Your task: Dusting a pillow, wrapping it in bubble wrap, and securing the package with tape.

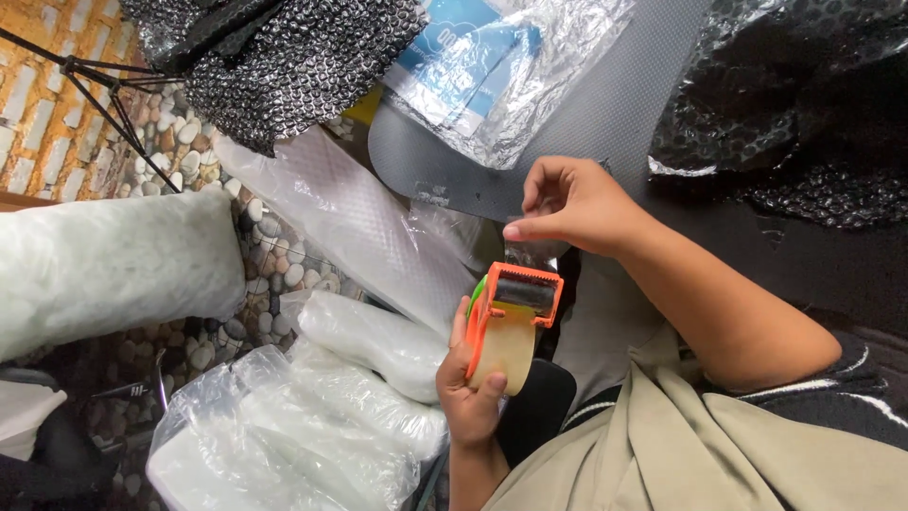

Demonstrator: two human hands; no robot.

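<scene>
The left hand [470,390] is closed around an orange tape dispenser [511,317] just below the middle of the view, thumb along its left edge and fingers hidden behind it. The dispenser holds a roll of clear tape [503,352]. Its long axis runs from about 7 o'clock at the palm to 1 o'clock, where the black roller end points up toward the other hand.

The right hand [572,203], at 12 o'clock from the dispenser, pinches thumb and forefinger shut on the loose end of the tape just above the roller; the clear strip is barely visible against the background, so its exact edge is hard to make out.

At 9 o'clock lie clear plastic bags [312,426], partly cut off by the lower edge. At 12 o'clock a grey mat [605,114] carries a crinkled clear bag with blue print [492,66]. Black bubble wrap [785,104] fills 2 o'clock, its shape unclear.
</scene>
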